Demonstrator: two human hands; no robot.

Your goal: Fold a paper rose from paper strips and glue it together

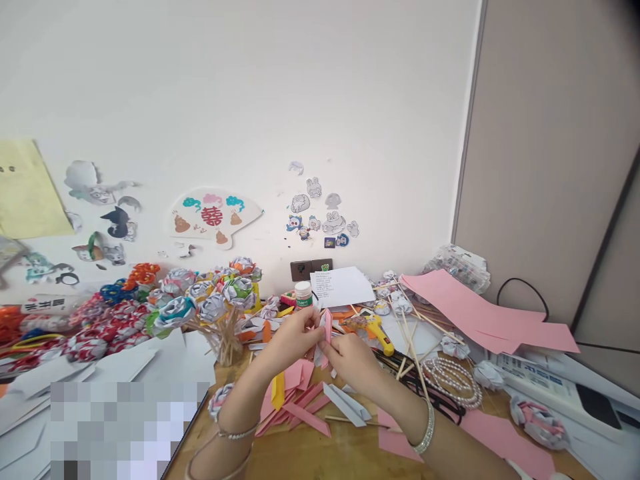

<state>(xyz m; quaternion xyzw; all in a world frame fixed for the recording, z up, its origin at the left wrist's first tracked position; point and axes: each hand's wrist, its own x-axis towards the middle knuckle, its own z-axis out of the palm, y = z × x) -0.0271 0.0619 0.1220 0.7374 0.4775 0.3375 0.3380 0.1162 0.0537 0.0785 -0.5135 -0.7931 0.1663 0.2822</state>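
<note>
My left hand (293, 339) and my right hand (350, 360) meet above the wooden table (325, 457). Between their fingertips they pinch a small folded pink paper piece (326, 328), held upright. Both hands are closed on it. Right below them lie more folded pink strips (300, 407), a yellow strip (278, 390) and a folded white piece (347, 405). Bracelets sit on both wrists.
A bunch of paper roses on sticks (215, 300) stands to the left, beside heaps of red and blue paper flowers (107, 320). Pink sheets (480, 313), wooden skewers (413, 347), a pearl string (453, 380), a yellow glue gun (375, 330) and a small white bottle (303, 294) lie behind and right.
</note>
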